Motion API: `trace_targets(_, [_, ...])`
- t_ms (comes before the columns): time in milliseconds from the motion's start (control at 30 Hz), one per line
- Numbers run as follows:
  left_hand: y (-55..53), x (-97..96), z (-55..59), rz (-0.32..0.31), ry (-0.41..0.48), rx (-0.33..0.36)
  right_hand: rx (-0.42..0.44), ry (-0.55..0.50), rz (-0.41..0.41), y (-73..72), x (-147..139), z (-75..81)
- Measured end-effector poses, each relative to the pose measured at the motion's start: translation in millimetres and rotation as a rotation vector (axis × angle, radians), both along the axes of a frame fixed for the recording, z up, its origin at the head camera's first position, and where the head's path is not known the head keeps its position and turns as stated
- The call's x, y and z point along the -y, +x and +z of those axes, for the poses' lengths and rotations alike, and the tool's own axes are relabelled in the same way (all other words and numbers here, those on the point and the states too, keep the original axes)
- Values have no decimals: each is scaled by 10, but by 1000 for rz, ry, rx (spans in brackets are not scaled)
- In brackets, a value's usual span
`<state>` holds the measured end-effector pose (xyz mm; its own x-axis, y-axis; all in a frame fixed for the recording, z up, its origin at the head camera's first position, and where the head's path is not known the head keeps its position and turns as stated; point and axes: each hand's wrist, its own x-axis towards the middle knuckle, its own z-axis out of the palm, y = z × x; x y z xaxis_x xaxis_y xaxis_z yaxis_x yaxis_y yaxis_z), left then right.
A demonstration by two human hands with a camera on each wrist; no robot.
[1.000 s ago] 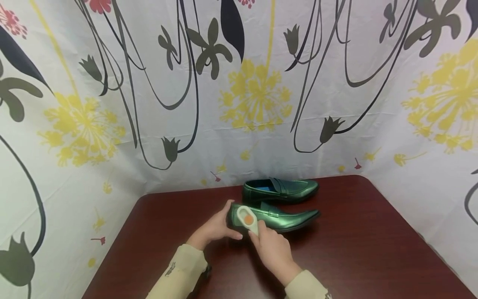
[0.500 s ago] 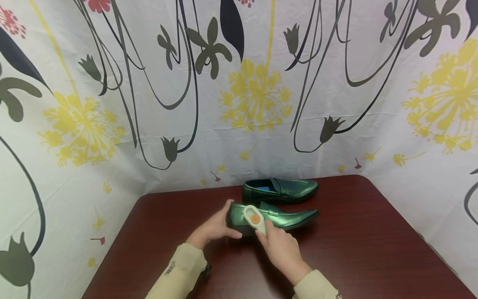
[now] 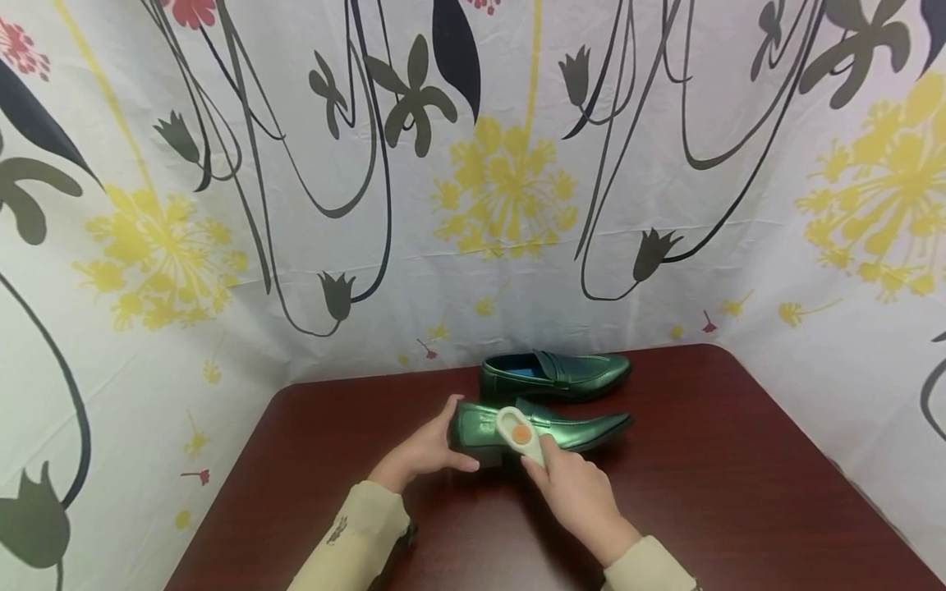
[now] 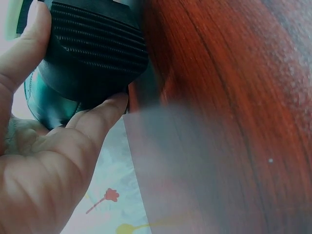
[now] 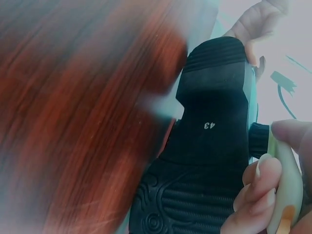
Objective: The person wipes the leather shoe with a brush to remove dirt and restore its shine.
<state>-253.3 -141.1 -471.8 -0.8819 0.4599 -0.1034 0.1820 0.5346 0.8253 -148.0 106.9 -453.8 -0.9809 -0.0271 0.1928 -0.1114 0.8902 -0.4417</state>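
A shiny green loafer [image 3: 584,432] is tipped onto its side, its flank facing up and its toe pointing right in the head view. My left hand [image 3: 423,447] grips it round the heel; thumb and fingers straddle the ridged black heel block [image 4: 97,41] in the left wrist view. In my right hand [image 3: 580,494] is a shoe brush [image 3: 517,428], pale with an orange spot on its back. Its dark bristles [image 5: 258,140] meet the loafer's side in the right wrist view. The black sole [image 5: 209,107], marked 43, shows there too.
The matching green loafer [image 3: 591,373] stands upright just behind, at the table's back edge. A dark red-brown wooden table [image 3: 702,492] lies under everything. White cloth with a flower print [image 3: 510,312] hangs behind and on both sides.
The brush and my right hand have slid rightward along the loafer's side, from near the heel toward the middle. My left hand and both loafers have stayed in place.
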Motion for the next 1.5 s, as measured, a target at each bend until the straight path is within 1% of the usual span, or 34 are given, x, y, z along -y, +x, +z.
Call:
trace_targets(200, [4,-4,-6,2,19,19,31,-8,-10,24,-97,6])
trace_targets(300, [6,-10,-2,4,11,24,40,-11,-8,42,-145,19])
trace_targets(400, [7,-12,-2,4,5,24,42,-9,-11,56,-191,35])
trace_targets(567, [13,-10,5,6,19,34,43,-10,-14,66,-257,64])
trace_targets(967, [28,5,1,-4,-16,3,111,-52,-2,105,-401,126])
trace_targets(1167, [33,-7,9,-12,-29,-5,129,-65,-14,130,-505,146])
trace_targets(1367, [38,-2,8,-11,-14,0,166,-83,-29,139,-645,163])
trace_targets(1500, [45,10,13,-6,-22,6,182,-79,-35,131,-746,182])
